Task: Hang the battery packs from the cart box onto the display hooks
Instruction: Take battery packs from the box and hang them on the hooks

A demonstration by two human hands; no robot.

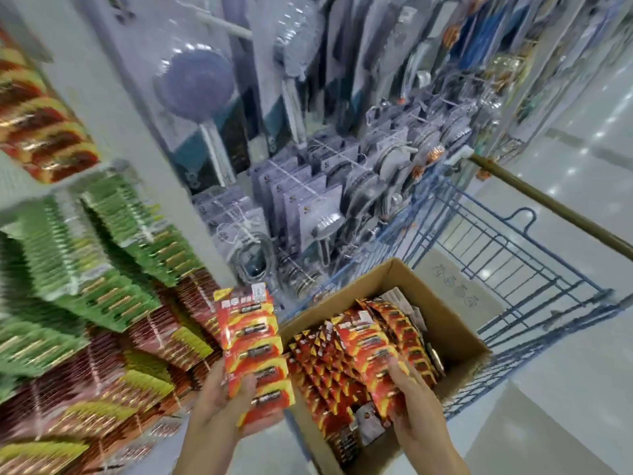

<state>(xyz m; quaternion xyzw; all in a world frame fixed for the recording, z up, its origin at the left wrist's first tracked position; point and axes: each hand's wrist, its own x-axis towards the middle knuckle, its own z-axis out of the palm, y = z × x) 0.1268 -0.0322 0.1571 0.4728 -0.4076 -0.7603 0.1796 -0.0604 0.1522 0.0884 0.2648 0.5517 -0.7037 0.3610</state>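
Observation:
A cardboard box (455,334) sits in a blue wire cart (513,269) and is filled with red and yellow battery packs (329,368). My left hand (219,399) grips a long strip of these packs (251,341), held upright just left of the box. My right hand (414,402) reaches into the box and grips a bundle of packs (370,347) there. To the left, display hooks carry dense rows of green packs (102,248) and red packs (102,389). The picture is blurred by motion.
Ahead hangs a display of shower heads and hoses in clear packaging (308,200). The cart's brown handle bar (548,204) runs at the right. Shiny tiled floor (565,423) lies to the right and below.

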